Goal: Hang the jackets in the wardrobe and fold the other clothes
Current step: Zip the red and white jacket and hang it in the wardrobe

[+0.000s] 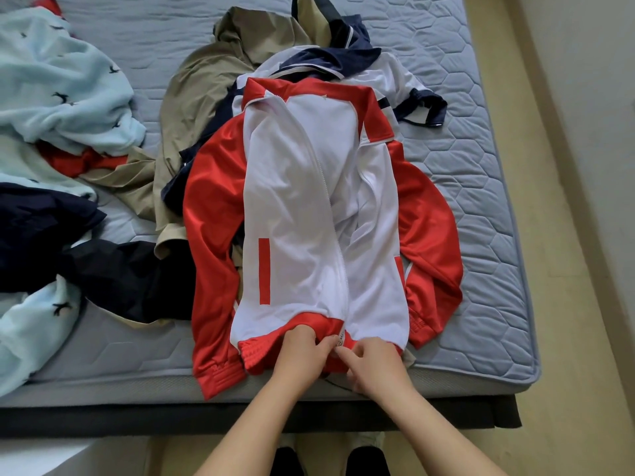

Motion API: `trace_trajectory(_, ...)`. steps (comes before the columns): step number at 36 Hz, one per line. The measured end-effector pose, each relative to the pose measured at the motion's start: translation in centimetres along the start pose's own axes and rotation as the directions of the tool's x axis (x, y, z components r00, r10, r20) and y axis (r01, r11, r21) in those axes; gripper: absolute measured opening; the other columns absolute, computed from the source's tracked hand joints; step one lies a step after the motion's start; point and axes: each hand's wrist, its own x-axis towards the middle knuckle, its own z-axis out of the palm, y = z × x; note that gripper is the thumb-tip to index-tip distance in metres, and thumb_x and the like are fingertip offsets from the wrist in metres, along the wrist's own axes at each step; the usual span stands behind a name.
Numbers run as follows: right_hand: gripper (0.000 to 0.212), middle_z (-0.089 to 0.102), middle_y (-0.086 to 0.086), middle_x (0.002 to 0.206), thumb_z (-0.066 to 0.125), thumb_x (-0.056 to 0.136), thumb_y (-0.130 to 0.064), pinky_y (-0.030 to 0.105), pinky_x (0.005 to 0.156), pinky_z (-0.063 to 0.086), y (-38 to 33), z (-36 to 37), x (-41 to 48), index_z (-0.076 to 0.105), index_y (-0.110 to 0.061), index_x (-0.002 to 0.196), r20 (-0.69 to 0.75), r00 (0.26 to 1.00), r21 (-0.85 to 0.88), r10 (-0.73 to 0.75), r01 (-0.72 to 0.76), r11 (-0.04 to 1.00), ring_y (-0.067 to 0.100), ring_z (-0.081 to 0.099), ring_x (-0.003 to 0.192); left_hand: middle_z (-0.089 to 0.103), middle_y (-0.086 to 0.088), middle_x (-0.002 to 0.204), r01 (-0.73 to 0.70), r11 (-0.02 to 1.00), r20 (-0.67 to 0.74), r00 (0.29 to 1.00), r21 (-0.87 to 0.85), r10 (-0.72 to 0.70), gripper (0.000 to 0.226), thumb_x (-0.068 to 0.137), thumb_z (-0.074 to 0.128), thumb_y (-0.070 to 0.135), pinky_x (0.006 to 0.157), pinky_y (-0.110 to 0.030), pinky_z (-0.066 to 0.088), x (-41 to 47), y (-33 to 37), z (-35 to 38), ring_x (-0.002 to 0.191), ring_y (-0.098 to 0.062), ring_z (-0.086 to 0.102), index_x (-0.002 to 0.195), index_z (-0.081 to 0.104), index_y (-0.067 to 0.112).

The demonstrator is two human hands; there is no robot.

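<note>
Two hands, left hand (302, 352), right hand (374, 362), fingers pinching jacket (302, 187) hem, fingertips partly hidden.

The bed was lit softly and evenly, bright, with only faint shadows in the cloth folds. White panels of the jacket (292, 201) were nearly blown out, and its red sleeves carried a satin sheen. Wide-angle distortion bowed the mattress (481, 166) edges. Fine detail looked slightly soft throughout.

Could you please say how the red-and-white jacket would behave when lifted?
The red-and-white jacket probably hangs floppy: it drapes in creases over other clothes. Its shiny sleeves suggest slippery fabric. Its zip looks open, so fronts may part.
</note>
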Motion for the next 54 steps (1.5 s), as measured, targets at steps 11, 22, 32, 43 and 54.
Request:
trace_trajectory(11, 0.024, 0.064, 0.003, 0.106, 0.035, 0.099, -0.035, 0.037, 0.077, 0.042, 0.2, -1.6, 0.4, 0.053, -0.021, 0.108, 0.105, 0.886, -0.524, -0.452, 0.436, 0.732, 0.027, 0.059, 0.098, 0.059, 0.008, 0.046, 0.004, 1.000, 0.106, 0.994, -0.013, -0.002, 0.035, 0.091, 0.058, 0.028, 0.050, -0.011, 0.043, 1.0, 0.2, -0.9, 0.043, 0.000, 0.054, 0.062, 0.065, 0.009)
trace_trajectory(22, 0.025, 0.057, 0.004, 0.075, 0.038, 0.097, -0.029, 0.035, 0.061, 0.036, -0.9, -3.6, 3.5, 0.045, -0.016, 0.077, 0.082, 0.898, -0.523, -0.432, 0.407, 0.749, 0.026, 0.052, 0.071, 0.051, 0.004, 0.051, -0.069, 0.991, 0.183, 0.982, 0.113, 0.048, 0.044, 0.096, 0.052, 0.032, 0.058, -0.021, 0.040, -0.2, -1.2, -1.1, 0.049, -0.009, 0.048, 0.058, 0.055, 0.010)
trace_trajectory(32, 0.027, 0.042, -0.008, 0.042, 0.042, 0.089, -0.012, 0.012, 0.033, 0.015, -4.8, -6.2, 7.0, 0.045, -0.020, 0.063, 0.171, 0.980, 0.630, 0.103, -0.189, 0.753, 0.005, 0.027, 0.035, 0.064, -0.004, 0.068, 0.143, 0.972, 0.124, 0.978, 0.187, -0.168, 0.037, 0.093, 0.056, 0.037, 0.068, -0.038, 0.050, -0.9, -5.6, -1.6, 0.065, -0.024, 0.061, 0.066, 0.057, 0.011)
trace_trajectory(43, 0.026, 0.041, -0.008, 0.041, 0.043, 0.091, -0.016, 0.016, 0.032, 0.017, -6.6, -7.2, 6.3, 0.045, -0.019, 0.066, 0.240, 0.967, 0.558, 0.085, -0.210, 0.803, 0.006, 0.031, 0.035, 0.064, -0.001, 0.103, 0.127, 0.902, -0.089, 0.991, 0.413, -0.099, 0.037, 0.081, 0.056, 0.052, 0.066, -0.030, 0.041, 2.4, 2.8, -3.8, 0.093, -0.025, 0.060, 0.100, 0.055, 0.020)
trace_trajectory(54, 0.028, 0.038, -0.007, 0.043, 0.041, 0.093, -0.014, 0.015, 0.034, 0.014, -8.9, -8.9, 6.9, 0.044, -0.017, 0.065, 0.188, 0.982, 0.771, 0.009, -0.154, 0.618, 0.005, 0.027, 0.037, 0.066, -0.008, 0.099, 0.069, 0.860, -0.112, 0.994, 0.506, -0.014, 0.014, 0.092, 0.053, 0.023, 0.067, -0.033, 0.045, 5.4, 3.1, -2.0, 0.093, -0.031, 0.062, 0.099, 0.063, 0.016)
